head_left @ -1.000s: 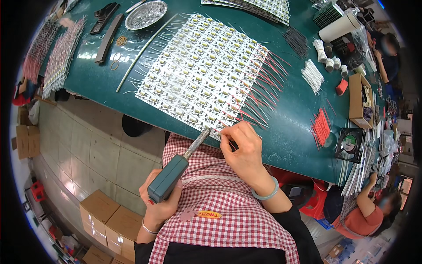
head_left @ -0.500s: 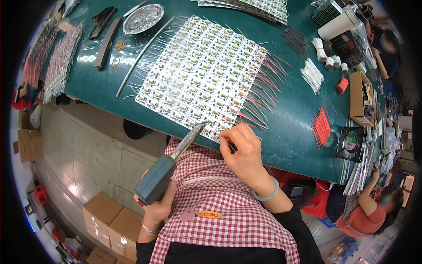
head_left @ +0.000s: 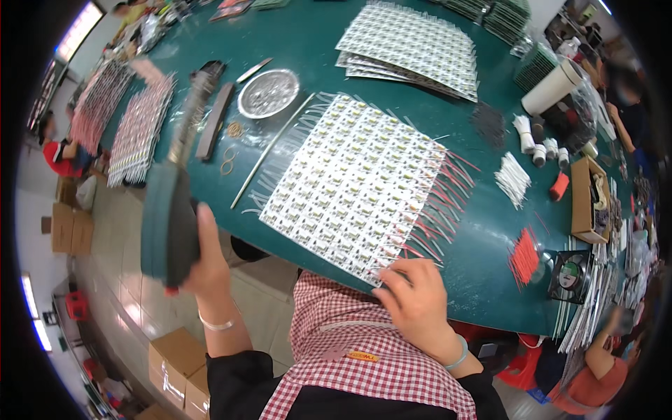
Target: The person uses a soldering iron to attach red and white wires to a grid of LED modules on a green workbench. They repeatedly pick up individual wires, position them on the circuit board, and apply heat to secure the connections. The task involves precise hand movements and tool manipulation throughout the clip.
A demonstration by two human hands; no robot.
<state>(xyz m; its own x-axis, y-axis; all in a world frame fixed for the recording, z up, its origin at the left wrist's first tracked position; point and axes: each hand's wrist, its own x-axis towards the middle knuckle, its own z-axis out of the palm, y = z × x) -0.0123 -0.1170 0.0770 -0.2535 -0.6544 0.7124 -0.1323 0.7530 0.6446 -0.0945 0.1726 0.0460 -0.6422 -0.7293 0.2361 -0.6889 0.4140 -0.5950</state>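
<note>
Meanwhile, the left hand (head_left: 203, 262) clasped a teal soldering tool (head_left: 168, 217) well left of the circuit panel (head_left: 357, 185), where the right hand (head_left: 420, 304) pressed its fingertips.

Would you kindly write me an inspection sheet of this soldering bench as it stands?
Surface: green table, crowded.
Job's things: white panel of small boards with red and white leads, near edge over the table rim; teal soldering tool raised off the table.
Clutter: round metal dish, panel stack, red wire bundle, cardboard box, small fan.
Grippers: left hand grips the tool; right hand rests on the panel's near edge.
Cables: nothing seen.
Surroundings: cartons on the floor; other people seated around.
</note>
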